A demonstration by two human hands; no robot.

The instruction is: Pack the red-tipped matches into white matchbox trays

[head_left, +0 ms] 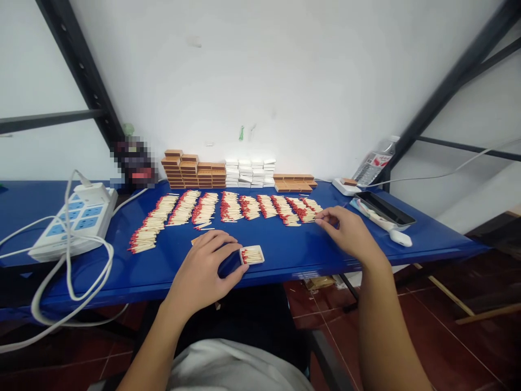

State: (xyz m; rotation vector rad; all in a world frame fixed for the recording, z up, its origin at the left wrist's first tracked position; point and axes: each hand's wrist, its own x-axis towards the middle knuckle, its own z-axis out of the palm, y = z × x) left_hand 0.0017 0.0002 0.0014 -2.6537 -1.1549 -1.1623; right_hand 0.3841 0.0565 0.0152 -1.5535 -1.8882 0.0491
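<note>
My left hand (207, 263) has its thumb and fingertips closed on the left end of a small white matchbox tray (253, 262). Several red-tipped matches (252, 255) lie inside the tray, heads to the left. A brown edge (196, 240), perhaps a matchbox sleeve, shows from behind that hand's knuckles. To the right, my right hand (345, 231) pinches at the right edge of the rightmost match pile (307, 210); its fingertips meet on match ends, and how many they hold is hidden. More match piles (205, 209) stretch in a row leftward across the blue table (285, 247).
Against the wall stand stacked brown matchboxes (191, 172), white trays (250, 174) and a low brown stack (295, 183). A power strip (77, 217) with looping cables is at left. A phone (386, 207), a white-ended device (380, 220) and a plastic bottle (376, 162) are at right.
</note>
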